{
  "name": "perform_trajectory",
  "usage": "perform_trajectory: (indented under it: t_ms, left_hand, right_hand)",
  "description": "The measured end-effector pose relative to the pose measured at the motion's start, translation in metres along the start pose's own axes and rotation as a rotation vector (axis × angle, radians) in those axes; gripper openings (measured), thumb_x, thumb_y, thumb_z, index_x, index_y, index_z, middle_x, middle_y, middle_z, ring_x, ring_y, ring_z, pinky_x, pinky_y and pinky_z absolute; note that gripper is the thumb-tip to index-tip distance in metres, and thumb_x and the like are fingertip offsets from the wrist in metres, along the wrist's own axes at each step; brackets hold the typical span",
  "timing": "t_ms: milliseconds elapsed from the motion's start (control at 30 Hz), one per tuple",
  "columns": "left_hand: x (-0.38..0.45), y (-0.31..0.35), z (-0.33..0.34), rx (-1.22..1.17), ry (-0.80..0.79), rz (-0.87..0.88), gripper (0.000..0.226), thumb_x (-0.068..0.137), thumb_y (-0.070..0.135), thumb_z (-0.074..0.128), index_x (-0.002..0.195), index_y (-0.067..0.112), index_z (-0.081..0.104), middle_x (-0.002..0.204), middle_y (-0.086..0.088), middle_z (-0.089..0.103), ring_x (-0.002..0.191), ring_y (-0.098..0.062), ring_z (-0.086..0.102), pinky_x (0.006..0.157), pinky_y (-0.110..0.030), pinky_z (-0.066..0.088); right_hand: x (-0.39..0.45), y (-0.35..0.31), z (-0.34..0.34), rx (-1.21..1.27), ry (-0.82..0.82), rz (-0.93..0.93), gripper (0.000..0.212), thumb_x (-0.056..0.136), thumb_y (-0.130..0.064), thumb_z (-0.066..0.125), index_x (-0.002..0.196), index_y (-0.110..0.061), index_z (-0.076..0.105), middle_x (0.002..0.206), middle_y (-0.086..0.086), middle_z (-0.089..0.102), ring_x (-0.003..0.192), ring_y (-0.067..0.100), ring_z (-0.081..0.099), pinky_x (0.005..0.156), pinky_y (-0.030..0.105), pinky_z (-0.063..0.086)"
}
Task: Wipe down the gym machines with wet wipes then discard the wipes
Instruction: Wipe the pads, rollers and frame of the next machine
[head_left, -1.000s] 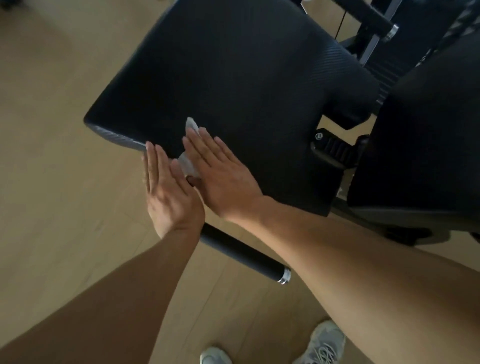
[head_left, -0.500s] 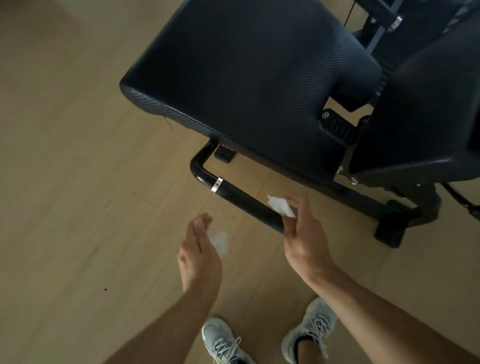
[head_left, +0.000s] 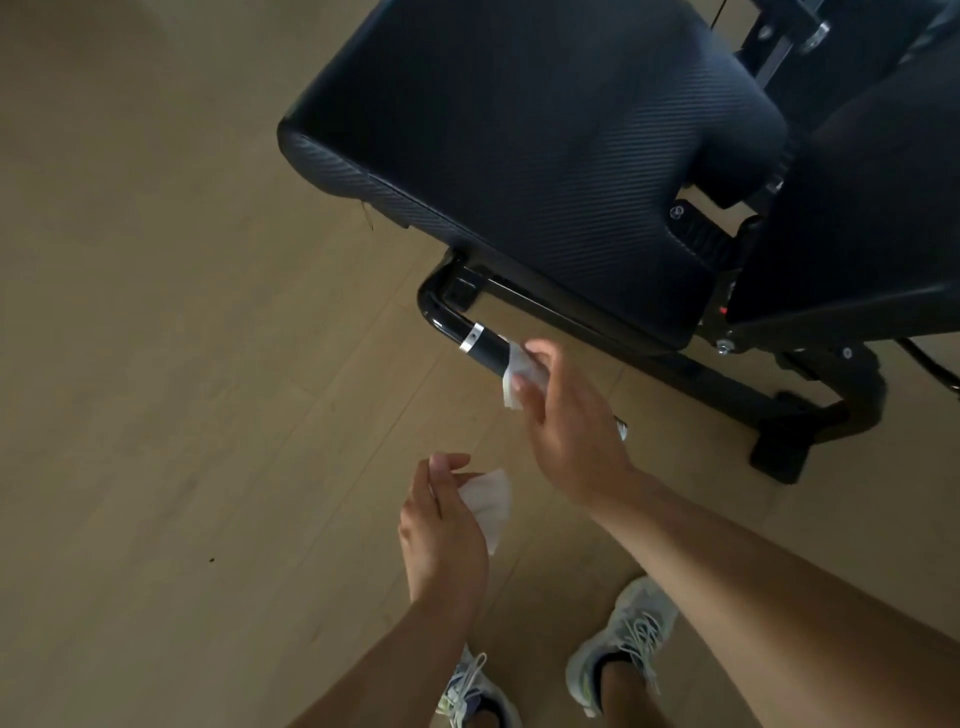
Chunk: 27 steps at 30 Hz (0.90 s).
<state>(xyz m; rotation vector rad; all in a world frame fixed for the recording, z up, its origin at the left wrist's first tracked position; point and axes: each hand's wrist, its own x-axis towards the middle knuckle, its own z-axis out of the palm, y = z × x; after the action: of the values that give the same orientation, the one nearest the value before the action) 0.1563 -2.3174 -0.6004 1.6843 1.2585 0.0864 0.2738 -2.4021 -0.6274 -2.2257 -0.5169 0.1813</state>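
A black padded seat (head_left: 535, 140) of a gym bench fills the upper middle. Below its front edge runs a black handle bar (head_left: 480, 347) with a silver ring. My right hand (head_left: 566, 415) grips a white wet wipe (head_left: 519, 371) and wraps it round that bar just right of the ring. My left hand (head_left: 441, 525) hangs lower, over the floor, holding a second white wipe (head_left: 488, 501) between thumb and fingers, clear of the machine.
A second black pad (head_left: 862, 218) stands at the right, with the bench's black frame and foot (head_left: 779, 452) beneath. Light wooden floor (head_left: 156, 364) spreads to the left. My two shoes (head_left: 623, 644) show at the bottom.
Both hands came off the seat pad, each with a wipe. The right hand then moved up-left onto the handle bar; the left stayed low over the floor.
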Motion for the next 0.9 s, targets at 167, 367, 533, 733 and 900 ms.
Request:
perform_trajectory:
  t_ms: [167, 367, 533, 733, 900]
  left_hand:
    - [0.009, 0.014, -0.007, -0.028, 0.053, 0.115, 0.038, 0.108, 0.034, 0.031, 0.099, 0.028, 0.067, 0.088, 0.015, 0.072, 0.079, 0.013, 0.061, 0.062, -0.006, 0.041]
    - [0.057, 0.063, -0.011, 0.09, 0.15, 0.531, 0.031, 0.109, 0.033, 0.032, 0.094, 0.028, 0.059, 0.081, 0.013, 0.061, 0.071, -0.009, 0.057, 0.058, -0.027, 0.037]
    - [0.116, 0.109, 0.01, 0.414, 0.006, 0.92, 0.04, 0.106, 0.043, 0.039, 0.085, 0.017, 0.06, 0.074, 0.006, 0.056, 0.065, -0.012, 0.052, 0.056, -0.016, 0.031]
    - [0.136, 0.12, 0.044, 0.799, -0.048, 0.95, 0.06, 0.098, 0.064, 0.006, 0.071, 0.026, 0.043, 0.066, 0.0, 0.052, 0.072, -0.027, 0.052, 0.075, -0.04, 0.045]
    - [0.138, 0.106, 0.048, 0.66, 0.115, 1.063, 0.049, 0.102, 0.038, 0.027, 0.073, 0.014, 0.059, 0.065, -0.001, 0.05, 0.062, -0.027, 0.047, 0.076, -0.039, 0.042]
  right_hand:
    - [0.04, -0.026, 0.004, -0.258, -0.281, -0.109, 0.063, 0.109, -0.043, 0.023, 0.162, -0.012, 0.008, 0.147, 0.008, 0.052, 0.13, 0.022, 0.054, 0.108, 0.027, 0.037]
    - [0.055, -0.026, 0.014, -0.241, -0.307, -0.122, 0.068, 0.11, -0.045, 0.025, 0.162, -0.013, -0.005, 0.151, 0.01, 0.048, 0.13, 0.022, 0.056, 0.106, 0.042, 0.048]
    - [0.016, 0.006, -0.012, -0.373, -0.275, -0.05, 0.07, 0.108, -0.045, 0.036, 0.162, -0.015, 0.003, 0.135, 0.004, 0.06, 0.107, 0.013, 0.065, 0.097, 0.03, 0.052]
    - [0.017, 0.017, -0.013, -0.414, -0.282, -0.078, 0.071, 0.107, -0.048, 0.038, 0.161, -0.012, 0.008, 0.113, -0.003, 0.062, 0.092, 0.01, 0.06, 0.091, 0.032, 0.05]
    - [0.045, 0.004, 0.005, -0.332, -0.301, -0.256, 0.025, 0.107, -0.031, 0.044, 0.118, -0.013, 0.056, 0.096, -0.001, 0.061, 0.071, 0.013, 0.05, 0.074, 0.036, 0.049]
